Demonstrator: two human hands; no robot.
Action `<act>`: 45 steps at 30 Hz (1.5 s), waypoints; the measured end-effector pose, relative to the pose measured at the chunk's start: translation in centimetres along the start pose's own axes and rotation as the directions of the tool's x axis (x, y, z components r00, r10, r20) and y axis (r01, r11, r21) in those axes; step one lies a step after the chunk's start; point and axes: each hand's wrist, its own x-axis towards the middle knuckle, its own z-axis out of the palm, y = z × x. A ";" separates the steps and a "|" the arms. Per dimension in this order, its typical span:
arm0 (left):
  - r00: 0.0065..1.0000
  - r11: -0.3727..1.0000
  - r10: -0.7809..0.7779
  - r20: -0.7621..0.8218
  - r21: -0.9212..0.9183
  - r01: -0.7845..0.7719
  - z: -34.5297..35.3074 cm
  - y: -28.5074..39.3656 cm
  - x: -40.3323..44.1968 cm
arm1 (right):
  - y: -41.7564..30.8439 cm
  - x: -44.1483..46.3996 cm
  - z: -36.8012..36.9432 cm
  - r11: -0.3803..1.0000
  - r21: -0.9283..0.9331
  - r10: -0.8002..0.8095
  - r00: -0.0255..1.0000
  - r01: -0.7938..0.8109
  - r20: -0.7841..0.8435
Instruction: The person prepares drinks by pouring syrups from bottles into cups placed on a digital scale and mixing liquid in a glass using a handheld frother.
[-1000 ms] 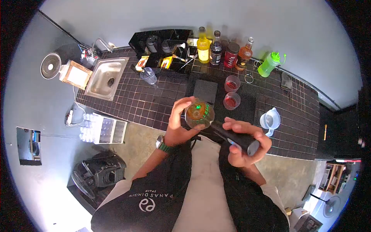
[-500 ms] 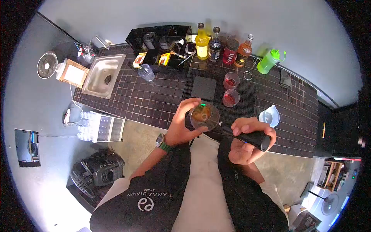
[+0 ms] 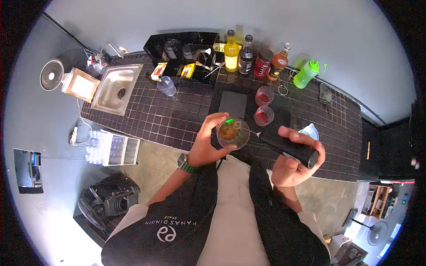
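Observation:
My left hand (image 3: 207, 142) is wrapped round a clear cup (image 3: 233, 133), tilted so that I look into its mouth. Brownish liquid lies inside, with a green glint near the rim. In my right hand (image 3: 296, 160) is a black handheld milk frother (image 3: 293, 148), its thin shaft pointing left to the cup; the whisk end appears to be inside. Just beyond the cup, two clear cups with red liquid, one nearer (image 3: 264, 116) and one farther (image 3: 264, 96), stand on a dark mat (image 3: 284, 99). Close to the left hand lies a flat black square (image 3: 233, 104).
Bottles, one of them yellow (image 3: 231, 55), line the wall beside a green squeeze bottle (image 3: 306, 75). A black organizer (image 3: 155, 46) holds packets and tools; a clear cup (image 3: 167, 86) stands before it. Left is a steel sink (image 3: 103, 99). A white jug (image 3: 310, 131) is partly behind my right hand.
My right hand and the frother have shifted slightly right, with the forefinger lifted and straighter. The liquid's surface looks more brown and cloudy. The jug is now more hidden.

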 end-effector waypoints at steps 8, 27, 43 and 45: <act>1.000 1.000 -0.019 0.016 -0.007 0.019 -1.1 -0.4 0.0 | 0.5 0.3 0.6 0.996 -0.072 -0.042 0.985 0.054 0.167; 0.999 0.999 -0.039 -0.018 0.022 0.039 -9.9 -3.6 -0.8 | 1.3 1.5 8.4 0.976 0.048 0.209 0.974 -0.213 0.086; 0.990 0.990 -0.137 -0.025 -0.039 0.136 -12.4 -4.3 -4.2 | 2.0 0.9 13.4 0.973 0.030 0.211 0.938 -0.228 0.276; 0.989 0.990 -0.138 -0.054 -0.014 0.137 -12.8 -4.2 -4.5 | 2.4 0.9 14.2 0.957 0.107 0.221 0.919 -0.268 0.327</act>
